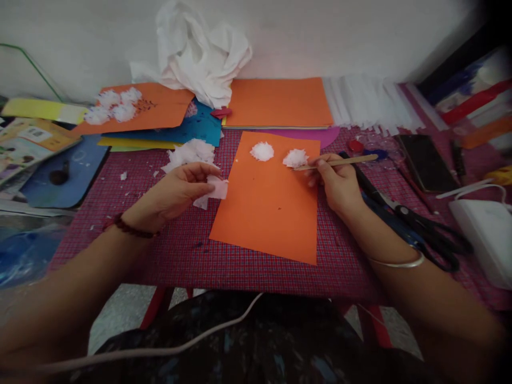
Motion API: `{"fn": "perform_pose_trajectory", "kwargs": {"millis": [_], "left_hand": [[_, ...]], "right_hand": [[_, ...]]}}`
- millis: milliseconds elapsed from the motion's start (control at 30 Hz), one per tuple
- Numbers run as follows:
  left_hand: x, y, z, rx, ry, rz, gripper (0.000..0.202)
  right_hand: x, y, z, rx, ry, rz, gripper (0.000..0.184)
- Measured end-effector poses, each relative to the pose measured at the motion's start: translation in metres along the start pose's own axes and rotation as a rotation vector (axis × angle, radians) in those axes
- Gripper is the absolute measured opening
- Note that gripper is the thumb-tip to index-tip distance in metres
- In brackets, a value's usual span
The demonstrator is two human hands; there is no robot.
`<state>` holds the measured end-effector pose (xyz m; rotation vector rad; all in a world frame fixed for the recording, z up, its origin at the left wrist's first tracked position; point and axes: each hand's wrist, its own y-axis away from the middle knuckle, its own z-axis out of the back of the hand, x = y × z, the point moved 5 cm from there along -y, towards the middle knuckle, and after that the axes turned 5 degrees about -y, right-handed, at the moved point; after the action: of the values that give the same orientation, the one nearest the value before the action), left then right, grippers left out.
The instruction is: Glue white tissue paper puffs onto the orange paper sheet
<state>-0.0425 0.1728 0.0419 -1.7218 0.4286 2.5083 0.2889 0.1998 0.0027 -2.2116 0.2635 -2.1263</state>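
Observation:
An orange sheet of paper (268, 213) lies on the checked cloth in front of me. Near its top edge sit two white tissue-paper puffs, a left one (262, 151) and a right one (296, 157). My right hand (334, 178) pinches a thin wooden stick (356, 160), whose left end is by the right puff. Between thumb and fingers, my left hand (190, 186) holds a small piece of white tissue paper (218, 188) at the sheet's left edge. Behind that hand lies a pile of white tissue pieces (192, 152).
Large scissors (424, 224), a dark phone (426, 162) and a white box with a cable (482, 234) lie at the right. Fringed white paper strips (368, 104) and stacked orange paper (280, 101) are at the back. A decorated orange card (168, 104) stands back left.

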Motion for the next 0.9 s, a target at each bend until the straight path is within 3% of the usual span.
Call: {"fn": "perform_pose_trajectory", "kwargs": {"millis": [100, 267, 333, 467, 567, 767, 900], "left_hand": [[-0.004, 0.005, -0.010, -0.011, -0.242, -0.120, 0.022], [-0.029, 0.025, -0.006, -0.331, -0.813, -0.539, 0.015], [-0.030, 0.033, -0.011, -0.295, -0.917, -0.616, 0.014], [-0.017, 0.041, -0.035, -0.061, -1.132, -0.608, 0.020], [-0.008, 0.039, -0.048, 0.011, -1.251, -0.594, 0.024], [-0.002, 0.028, -0.049, -0.015, -1.241, -0.632, 0.026], [-0.011, 0.024, -0.033, -0.144, -0.925, -0.513, 0.016]], "right_hand": [[0.001, 0.000, 0.000, -0.014, -0.016, -0.002, 0.018], [0.002, 0.000, -0.002, -0.007, 0.016, 0.008, 0.024], [0.001, 0.000, -0.002, 0.004, 0.029, 0.006, 0.025], [0.001, 0.000, -0.002, 0.005, 0.026, 0.017, 0.023], [0.003, 0.001, -0.002, -0.001, 0.038, 0.032, 0.022], [0.006, 0.001, -0.003, -0.003, 0.043, 0.020, 0.023], [0.003, 0.000, -0.002, 0.007, 0.063, 0.029, 0.028]]}}
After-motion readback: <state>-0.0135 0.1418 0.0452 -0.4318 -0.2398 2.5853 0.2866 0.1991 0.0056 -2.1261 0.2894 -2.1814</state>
